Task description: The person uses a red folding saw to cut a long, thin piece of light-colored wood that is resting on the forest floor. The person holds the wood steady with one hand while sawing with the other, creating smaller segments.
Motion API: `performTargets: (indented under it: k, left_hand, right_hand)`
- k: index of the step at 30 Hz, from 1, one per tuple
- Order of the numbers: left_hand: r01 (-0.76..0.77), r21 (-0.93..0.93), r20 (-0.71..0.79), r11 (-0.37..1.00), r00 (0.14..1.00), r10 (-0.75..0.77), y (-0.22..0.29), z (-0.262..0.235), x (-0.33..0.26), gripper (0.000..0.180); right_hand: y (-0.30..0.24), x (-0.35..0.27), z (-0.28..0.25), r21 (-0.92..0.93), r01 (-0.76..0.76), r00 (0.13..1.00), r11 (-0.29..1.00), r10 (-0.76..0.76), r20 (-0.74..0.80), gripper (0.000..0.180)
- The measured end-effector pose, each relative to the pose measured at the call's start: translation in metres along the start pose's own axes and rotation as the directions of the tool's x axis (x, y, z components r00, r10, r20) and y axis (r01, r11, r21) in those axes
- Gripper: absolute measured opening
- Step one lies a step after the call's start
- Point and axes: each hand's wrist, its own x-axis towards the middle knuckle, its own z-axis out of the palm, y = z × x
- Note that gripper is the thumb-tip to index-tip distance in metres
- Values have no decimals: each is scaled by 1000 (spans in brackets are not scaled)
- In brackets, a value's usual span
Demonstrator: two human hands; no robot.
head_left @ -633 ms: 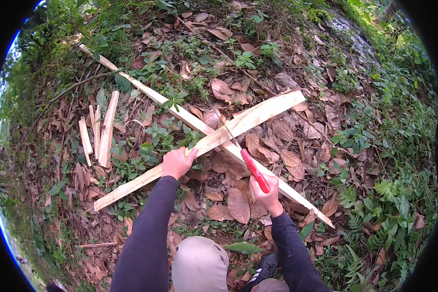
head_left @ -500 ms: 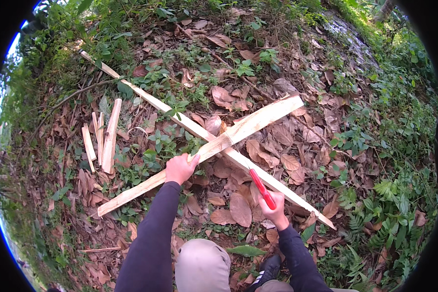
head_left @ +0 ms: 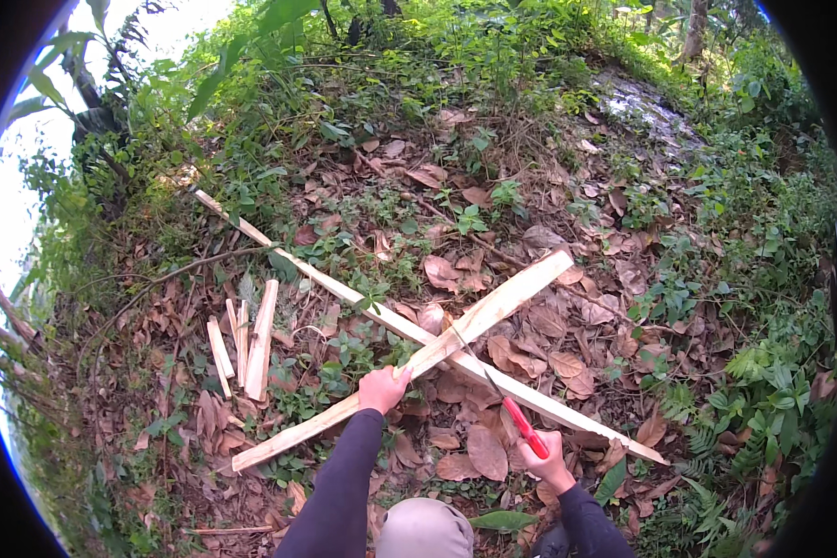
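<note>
My left hand [head_left: 383, 389] is closed around a flat pale wooden board [head_left: 521, 290], which lies slantwise from lower left to upper right. In my right hand [head_left: 547, 462] is a hand saw [head_left: 523, 426] with a red handle and a thin blade. The blade lies across the board, just right of where the board rests over a long narrow wooden strip [head_left: 567, 405]. That strip runs from upper left to lower right and passes beneath the board. Whether the teeth have cut into the wood is too fine to see.
Several short split wood pieces [head_left: 261, 341] lie on the left. Large dry brown leaves [head_left: 485, 451] and small green plants cover the ground. A thin branch [head_left: 191, 268] stretches across the left side. Ferns [head_left: 707, 493] grow at the lower right, and my knee [head_left: 425, 530] is at the bottom.
The view has tilted up, so everything appears lower and further right. Relative to the board, my right hand has drawn the saw slightly back toward me. My left hand keeps its hold.
</note>
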Motion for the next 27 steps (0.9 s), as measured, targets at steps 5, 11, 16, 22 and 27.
performTargets:
  k: [5, 11, 16, 22, 27]
  left_hand:
    - [1, -12, 36, 1000, 999, 0, 11, -6, 0, 74]
    - [-29, -20, 70, 999, 997, 31, 16, -12, -5, 89]
    - [-16, -32, 40, 999, 999, 17, 11, -12, -2, 88]
    - [-5, -29, 63, 1000, 998, 7, 19, -21, -3, 84]
    - [-22, 2, 53, 1000, 998, 22, 19, -12, -2, 83]
  right_hand:
    - [18, 76, 25, 54, -77, 995, 996, 73, 72, 39]
    - [-40, 65, -79, -311, -21, 890, 950, 160, 428, 47]
    - [-74, 68, -74, -239, -171, 877, 956, 258, 404, 46]
    - [21, 61, -13, 87, -129, 992, 988, 128, 19, 25]
    - [32, -17, -26, -60, -37, 999, 998, 37, 13, 23]
